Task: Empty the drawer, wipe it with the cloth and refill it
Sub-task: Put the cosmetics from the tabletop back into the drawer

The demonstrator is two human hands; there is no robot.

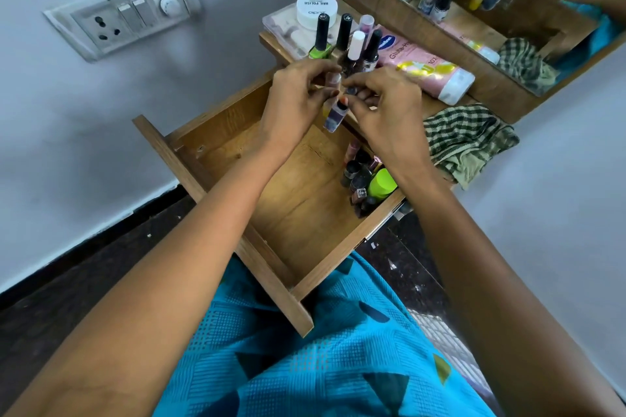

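Precariously, above the drawer [298,213], the left hand [293,100] is gripping small bottles [333,115] while the right hand [384,105] is pinching one; that crowded hold is risking a drop into it.

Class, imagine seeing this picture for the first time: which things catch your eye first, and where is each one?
At the centre, the person's left grip and right grip, both bare hands, hold small glass nail-polish bottles above the open brown wooden drawer. More little bottles cluster against the drawer's right side, and a green checked cloth lies crumpled to the right of the drawer.
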